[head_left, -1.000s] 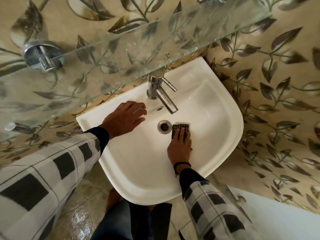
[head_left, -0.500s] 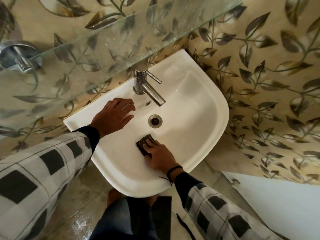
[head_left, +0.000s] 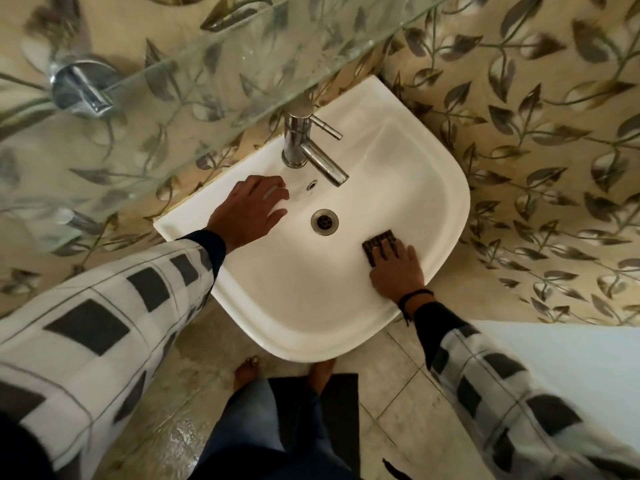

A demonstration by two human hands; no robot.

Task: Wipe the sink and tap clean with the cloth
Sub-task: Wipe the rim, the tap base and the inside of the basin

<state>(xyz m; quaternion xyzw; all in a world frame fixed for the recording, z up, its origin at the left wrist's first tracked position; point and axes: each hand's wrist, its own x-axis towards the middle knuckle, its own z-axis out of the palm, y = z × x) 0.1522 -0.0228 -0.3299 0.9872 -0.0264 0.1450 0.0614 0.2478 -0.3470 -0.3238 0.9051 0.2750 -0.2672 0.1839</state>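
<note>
While under right hand [head_left: 398,268], cloth [head_left: 377,242] aslant.

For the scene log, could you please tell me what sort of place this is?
Most likely a bathroom: a white sink with a chrome tap, a glass shelf above it, and leaf-patterned wall tiles beside it.

Right hand [head_left: 396,271] slid cloth [head_left: 379,244] rightward across sink [head_left: 311,306].

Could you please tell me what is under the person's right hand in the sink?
The dark cloth lies under the right hand, pressed flat against the sink wall, right of the drain. Its near part is hidden beneath the hand.
</note>
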